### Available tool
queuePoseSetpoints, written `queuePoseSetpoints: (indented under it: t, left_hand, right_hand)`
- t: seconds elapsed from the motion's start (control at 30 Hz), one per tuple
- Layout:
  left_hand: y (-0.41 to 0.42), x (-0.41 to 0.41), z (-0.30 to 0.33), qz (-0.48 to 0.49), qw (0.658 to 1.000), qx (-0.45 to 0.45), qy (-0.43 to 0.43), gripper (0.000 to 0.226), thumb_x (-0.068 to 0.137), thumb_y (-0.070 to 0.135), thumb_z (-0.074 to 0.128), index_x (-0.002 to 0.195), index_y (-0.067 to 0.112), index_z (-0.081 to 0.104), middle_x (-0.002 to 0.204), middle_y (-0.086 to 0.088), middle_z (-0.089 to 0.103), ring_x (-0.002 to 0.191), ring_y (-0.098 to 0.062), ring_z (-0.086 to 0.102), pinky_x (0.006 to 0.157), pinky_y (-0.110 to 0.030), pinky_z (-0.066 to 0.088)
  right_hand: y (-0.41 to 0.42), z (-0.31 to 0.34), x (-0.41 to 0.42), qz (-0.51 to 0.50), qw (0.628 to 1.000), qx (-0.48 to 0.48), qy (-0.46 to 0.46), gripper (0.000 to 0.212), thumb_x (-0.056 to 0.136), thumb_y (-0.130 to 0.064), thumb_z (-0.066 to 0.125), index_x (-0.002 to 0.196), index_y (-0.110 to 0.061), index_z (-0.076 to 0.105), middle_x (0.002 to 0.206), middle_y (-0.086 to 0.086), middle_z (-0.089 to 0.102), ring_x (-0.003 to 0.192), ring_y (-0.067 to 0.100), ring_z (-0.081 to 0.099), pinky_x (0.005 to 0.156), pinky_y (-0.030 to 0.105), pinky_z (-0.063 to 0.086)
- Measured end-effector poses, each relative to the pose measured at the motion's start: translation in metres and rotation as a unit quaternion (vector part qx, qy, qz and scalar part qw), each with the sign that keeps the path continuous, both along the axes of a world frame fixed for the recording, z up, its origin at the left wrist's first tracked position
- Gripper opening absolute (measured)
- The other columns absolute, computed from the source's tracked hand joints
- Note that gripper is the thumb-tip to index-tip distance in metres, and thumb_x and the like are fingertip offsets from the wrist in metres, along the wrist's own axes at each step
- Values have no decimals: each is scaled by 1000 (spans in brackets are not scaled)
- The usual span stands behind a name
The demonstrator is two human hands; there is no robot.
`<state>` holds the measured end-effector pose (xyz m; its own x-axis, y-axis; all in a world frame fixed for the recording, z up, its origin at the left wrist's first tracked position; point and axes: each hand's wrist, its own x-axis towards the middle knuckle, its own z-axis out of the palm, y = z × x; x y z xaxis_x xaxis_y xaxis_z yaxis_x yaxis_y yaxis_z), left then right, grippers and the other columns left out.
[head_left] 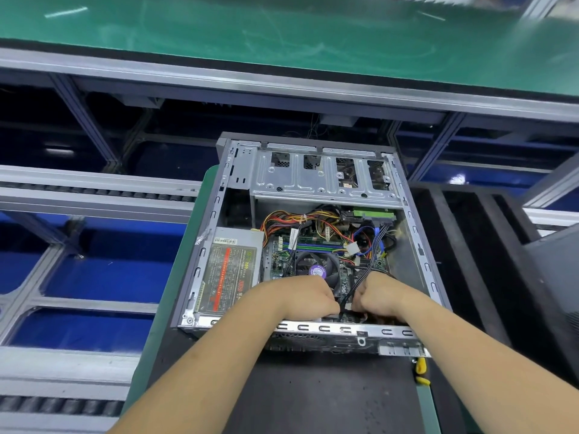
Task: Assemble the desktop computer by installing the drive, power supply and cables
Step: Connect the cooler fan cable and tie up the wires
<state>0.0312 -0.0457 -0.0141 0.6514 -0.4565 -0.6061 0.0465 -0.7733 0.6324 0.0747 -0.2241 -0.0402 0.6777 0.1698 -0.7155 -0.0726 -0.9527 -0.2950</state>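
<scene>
Spanning the top of the view, a green-topped conveyor bench [282, 36] with aluminium framing runs above a black mat [313, 396] on which the open computer case [416, 245] lies on its side. Inside it, the silver drive cage [313, 180] fills the far end, and the power supply [228, 270] with its printed label sits seated along the left wall. Next to that lies the motherboard, with the round CPU fan [316, 267] at its middle and a bundle of yellow, red and black wires [294, 219] looping above it. Both hands work at the near edge of the board: the left hand [308, 297] and the right hand [380, 297] are close together, fingers curled down, each pinching the black cable [363, 274] that runs between them. A yellow-handled tool [420, 366] lies just beside the case's near right corner.
</scene>
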Motion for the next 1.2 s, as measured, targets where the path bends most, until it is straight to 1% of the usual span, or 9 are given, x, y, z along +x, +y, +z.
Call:
queuePoseSetpoints:
  t: [0.1,0.27,0.4,0.57,0.7,0.8,1.0,1.1,1.2]
  left_hand:
    - [0,-1,2,0,1000,-1,0,14,91,24,47,82,18,56,83,-11,49,74,-19,35,68,-38,29]
    - [1,-2,5,-6,1000,6,1,15,93,23,46,81,18,54,85,-11,47,76,-18,35,69,-39,29]
    - [0,-5,10,-5,1000,17,-3,30,94,18,44,66,10,35,66,-10,29,66,-22,22,64,-39,21]
    - [-1,-5,13,1,1000,25,1,33,93,17,45,64,11,30,66,-10,25,71,-22,21,65,-40,20]
    - [-2,-5,14,-12,999,43,-12,25,94,19,46,73,7,44,72,-12,37,69,-22,29,62,-41,30]
    - [-1,-5,15,-13,1000,21,-4,27,93,16,44,69,7,37,72,-14,29,71,-22,22,60,-39,20]
    - [0,-5,14,-4,1000,19,3,30,93,17,45,67,10,32,70,-11,28,71,-22,21,63,-39,19]
    - [0,-5,15,-3,1000,19,6,25,94,18,45,71,8,39,73,-13,30,72,-21,22,64,-39,21]
    - [-1,-5,16,-8,1000,20,4,25,94,18,45,73,8,40,75,-14,31,72,-21,23,64,-39,21]
  right_hand:
    - [1,1,-1,60,997,-28,-29,23,91,-15,61,105,0,71,90,8,61,82,20,53,78,29,49]
    - [3,4,-6,168,982,-63,-58,19,88,-7,57,89,2,74,80,13,65,76,23,54,77,31,51]
    - [3,6,-5,242,966,-72,-63,13,85,-9,61,82,-3,72,76,9,64,77,28,59,72,31,52]
    - [3,3,-3,280,954,-77,-72,17,82,-10,60,89,2,70,91,20,70,88,36,65,68,35,52]
    - [5,1,-2,306,946,-79,-78,14,80,-8,59,85,0,70,87,18,69,74,32,57,64,33,49]
    - [5,-1,-2,314,943,-79,-75,13,79,-9,60,85,-2,69,87,17,69,72,30,57,64,33,50]
    - [8,-7,0,327,939,-89,-65,10,82,-7,61,88,-2,68,91,19,67,68,26,48,57,28,38]
    - [9,-6,-1,323,940,-83,-69,10,81,-5,60,87,-1,67,88,19,67,66,24,46,56,27,36]
    - [8,-3,-2,331,937,-71,-85,9,80,-6,60,72,-5,62,69,12,58,63,24,43,52,28,33]
